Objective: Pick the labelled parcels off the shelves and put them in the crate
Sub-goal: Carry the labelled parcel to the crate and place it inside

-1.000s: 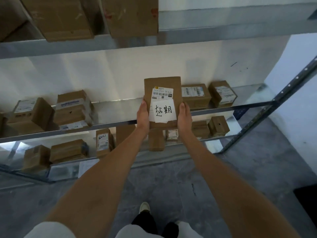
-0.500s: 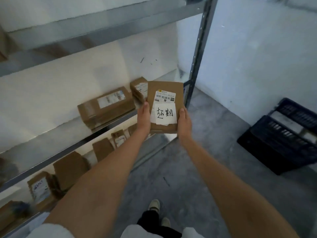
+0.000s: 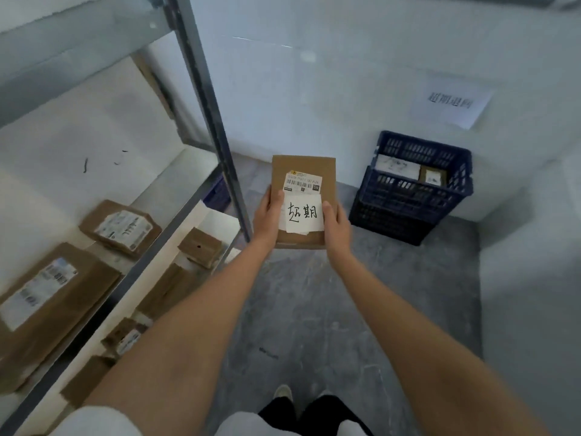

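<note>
out in the middle of the floor, clear of the shelves (image 3: pixel 151 237), there's one parcel (image 3: pixel 303 171) being held up flat between both hands. left hand (image 3: pixel 267 215) is wrapped round its left edge and right hand (image 3: pixel 338 223) round the right edge, thumbs on top next to the handwritten white slip (image 3: pixel 303 214) stuck under the barcode label (image 3: pixel 303 182). so both hands are closed on the same box, nothing else in them.

progress-wise i'd say we're partway: this parcel is off the shelf but not dropped in yet. the blue crate (image 3: pixel 408 196) sits far right against the wall, well apart from the parcel, so there's a bit of a carry left.

crate's not empty, i can see a white-topped package (image 3: pixel 397 166) and a small brown one (image 3: pixel 434 177) lying in it side by side. plenty of brown boxes on the left shelves, like the near one (image 3: pixel 47 297), but i can't tell from here whether any carry a handwritten slip, so no idea how many are left to pull.
</note>
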